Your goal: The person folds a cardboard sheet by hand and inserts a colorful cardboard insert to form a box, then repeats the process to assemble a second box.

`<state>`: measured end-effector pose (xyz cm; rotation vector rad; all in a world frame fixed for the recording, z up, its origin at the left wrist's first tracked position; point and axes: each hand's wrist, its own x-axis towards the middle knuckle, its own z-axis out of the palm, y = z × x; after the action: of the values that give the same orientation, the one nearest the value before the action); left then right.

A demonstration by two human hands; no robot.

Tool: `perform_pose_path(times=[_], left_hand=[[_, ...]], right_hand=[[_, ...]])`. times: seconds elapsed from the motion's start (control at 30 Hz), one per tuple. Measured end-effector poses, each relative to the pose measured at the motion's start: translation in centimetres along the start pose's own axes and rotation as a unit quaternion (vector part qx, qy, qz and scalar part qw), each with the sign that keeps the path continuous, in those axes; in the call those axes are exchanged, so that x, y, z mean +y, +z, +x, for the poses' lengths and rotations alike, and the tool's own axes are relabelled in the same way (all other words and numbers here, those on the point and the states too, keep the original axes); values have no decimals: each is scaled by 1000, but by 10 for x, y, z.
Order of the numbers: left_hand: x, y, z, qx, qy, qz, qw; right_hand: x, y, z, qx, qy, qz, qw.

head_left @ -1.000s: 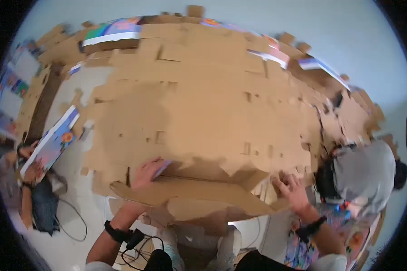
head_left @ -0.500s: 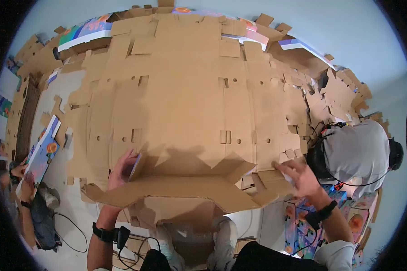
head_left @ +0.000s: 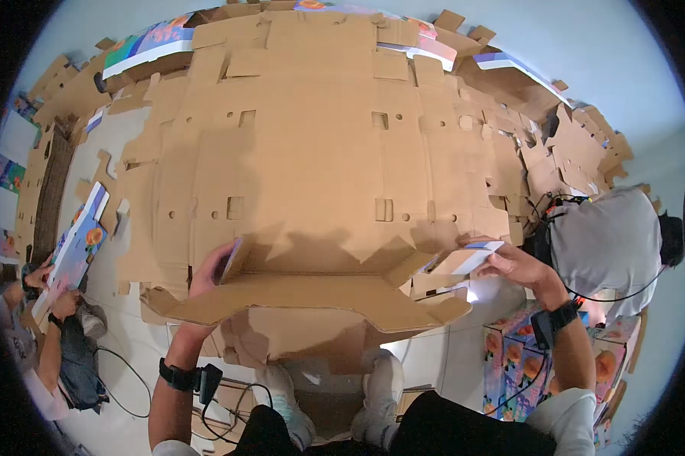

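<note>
The right hand (head_left: 519, 266) now holds up a purple-and-white-edged cardboard flap (head_left: 468, 260) that lay low a moment ago, fingers clamped on its edge; the left hand (head_left: 204, 277) stays against the part-folded brown cardboard box (head_left: 304, 293); I can't tell its grip.

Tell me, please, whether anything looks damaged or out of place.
The cardboard pieces at the right, beyond the person in grey, look untidy: ragged and jumbled, whereas the big sheet in the middle lies flat.
</note>
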<state>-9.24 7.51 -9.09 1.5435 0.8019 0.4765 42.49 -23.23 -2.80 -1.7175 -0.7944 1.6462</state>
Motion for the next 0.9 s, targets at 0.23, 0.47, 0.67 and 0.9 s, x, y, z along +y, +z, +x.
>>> perform_pose_path(times=[0.23, 0.47, 0.67, 0.9], left_hand=[[-6, -2, -2, 1, 31, 12, 999], [9, 6, 0, -7, 140, 251, 958], [-19, 21, 1, -7, 126, 298, 946], [11, 39, -3, -19, 98, 321, 942]], right_hand=[[-5, 8, 10, 83, 37, 28, 995], [-83, 90, 4, 208, -94, -342, 911], [-133, 146, -5, 347, -218, -226, 884], [-168, 164, 2, 77, -203, -409, 886]])
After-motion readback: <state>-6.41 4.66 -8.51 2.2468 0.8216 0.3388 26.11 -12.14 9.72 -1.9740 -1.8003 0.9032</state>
